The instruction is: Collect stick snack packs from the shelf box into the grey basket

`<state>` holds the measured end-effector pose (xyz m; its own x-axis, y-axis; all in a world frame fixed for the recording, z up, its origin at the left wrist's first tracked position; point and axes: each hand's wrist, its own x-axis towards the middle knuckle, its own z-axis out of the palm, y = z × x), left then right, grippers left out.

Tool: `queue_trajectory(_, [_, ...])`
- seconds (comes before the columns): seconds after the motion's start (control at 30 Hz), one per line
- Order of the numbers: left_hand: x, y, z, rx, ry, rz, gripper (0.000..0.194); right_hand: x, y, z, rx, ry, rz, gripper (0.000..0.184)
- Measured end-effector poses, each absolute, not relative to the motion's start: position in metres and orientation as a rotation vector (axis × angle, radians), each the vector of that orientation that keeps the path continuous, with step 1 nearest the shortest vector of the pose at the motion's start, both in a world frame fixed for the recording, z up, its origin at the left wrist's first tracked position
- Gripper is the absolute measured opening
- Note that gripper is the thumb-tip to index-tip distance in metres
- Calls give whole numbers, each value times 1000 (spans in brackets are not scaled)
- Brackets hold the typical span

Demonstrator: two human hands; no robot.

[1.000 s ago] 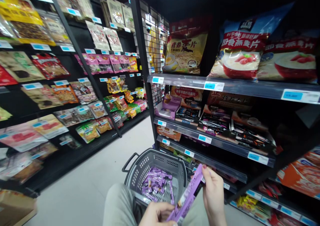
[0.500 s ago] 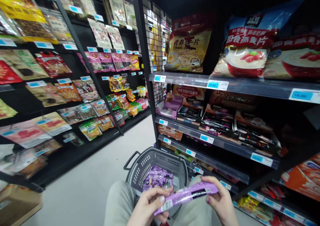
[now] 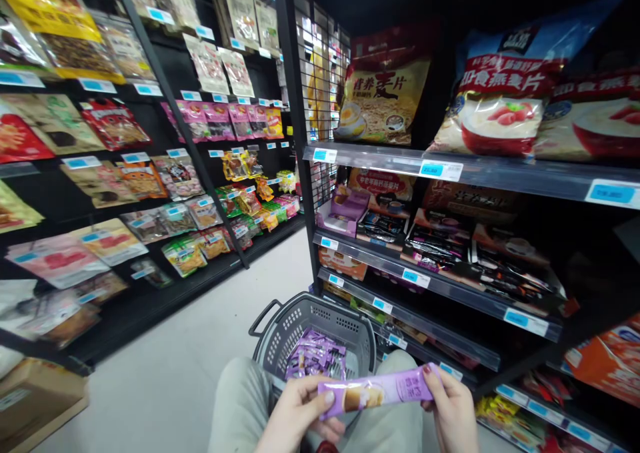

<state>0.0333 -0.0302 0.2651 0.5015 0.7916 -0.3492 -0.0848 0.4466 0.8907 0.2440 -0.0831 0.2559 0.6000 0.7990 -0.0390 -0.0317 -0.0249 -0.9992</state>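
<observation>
A purple stick sachet, printed with a picture of a drink, is stretched level between my two hands above my knees. My left hand pinches its left end, thumb on top. At the other end, my right hand grips the sachet's corner between thumb and fingers. Just beyond my hands stands a grey plastic basket with a handle. Inside it lies a heap of similar purple sachets.
To the right rises a black shelf unit with oatmeal bags, an open purple box and boxes of dark sachets. Racks of hanging snack bags line the left. A cardboard box sits on the floor at lower left.
The sachet has been turned over: its barcode side showed before, and now its printed front faces me. My right fingers have shifted their grip on its end. The view has moved slightly.
</observation>
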Motion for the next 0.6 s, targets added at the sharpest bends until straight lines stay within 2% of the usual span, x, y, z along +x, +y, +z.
queue_trajectory(0.37, [31,-36,259,907,894,590,45,245,-81,253,-1426,-715,813,36])
queue_trajectory(0.6, [30,-43,205,1067,953,391,58,249,-78,221,-1480,-773,956,36])
